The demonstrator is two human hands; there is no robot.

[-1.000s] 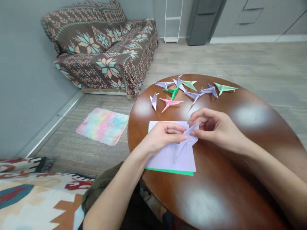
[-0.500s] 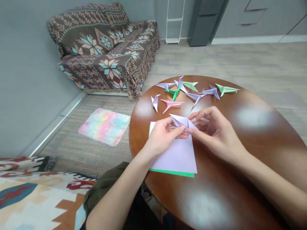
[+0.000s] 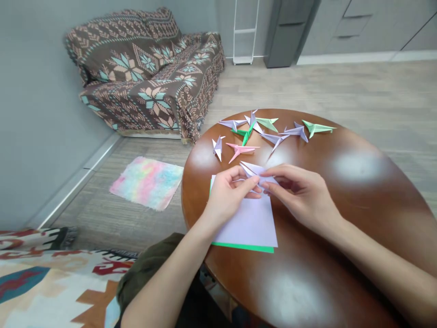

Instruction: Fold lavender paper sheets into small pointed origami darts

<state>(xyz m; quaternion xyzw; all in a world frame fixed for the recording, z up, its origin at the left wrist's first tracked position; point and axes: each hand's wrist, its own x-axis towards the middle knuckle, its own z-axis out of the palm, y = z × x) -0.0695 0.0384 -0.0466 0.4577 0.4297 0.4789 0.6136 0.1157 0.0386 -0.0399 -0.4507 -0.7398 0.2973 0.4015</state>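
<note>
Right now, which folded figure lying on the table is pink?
The pink figure, lying between the dark green figure and the stacked sheets; the rest show lilac or green.

On one counter lay five lavender cranes, two pale green cranes, one bright green crane and one pink crane, nine in all. Two hands, one left hand and one right hand, held one lavender folded piece over two countable sheets, one lavender sheet and one green sheet, though whether more lay beneath could not be told. Elsewhere there were one sofa, one mat, one rack, one dark grey cabinet and one patterned cloth.
</note>
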